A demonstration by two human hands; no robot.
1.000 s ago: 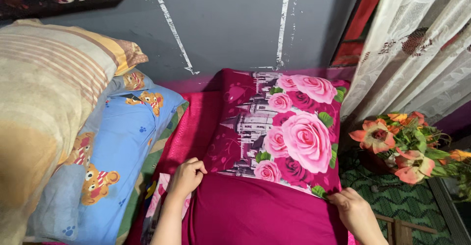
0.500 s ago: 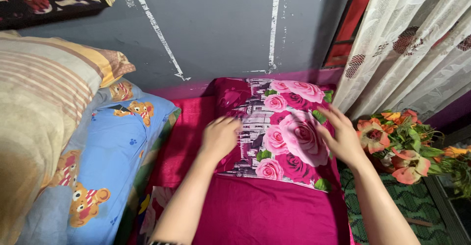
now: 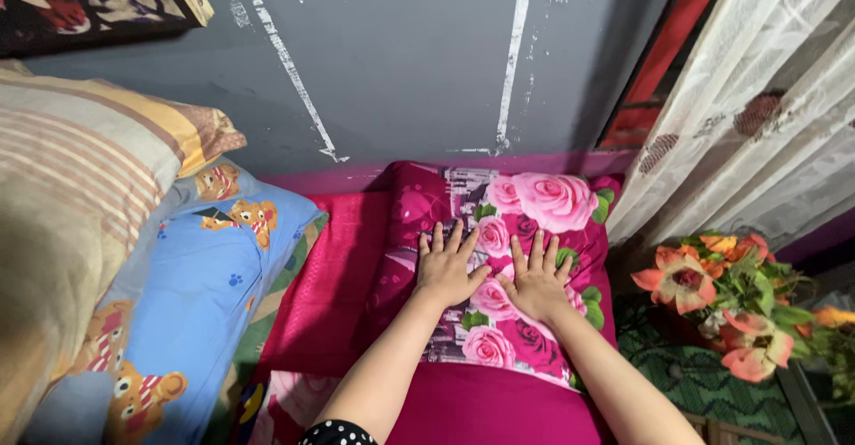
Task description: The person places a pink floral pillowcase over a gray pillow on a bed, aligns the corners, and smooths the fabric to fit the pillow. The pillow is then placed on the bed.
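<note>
Both hands, left (image 3: 448,269) and right (image 3: 536,277), lie flat, fingers spread, side by side on the rose pillow (image 3: 525,231) at the bed's head edge. Uneven pressure could likely slide it toward the flowers (image 3: 712,293).

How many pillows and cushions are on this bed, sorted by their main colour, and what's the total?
Pink with roses: 1, the rose pillow, with the left hand and right hand lying flat on it.
Blue with cartoon bears: 1, the blue pillow.
Beige and orange striped: 1, the striped pillow.
Total: 3
</note>
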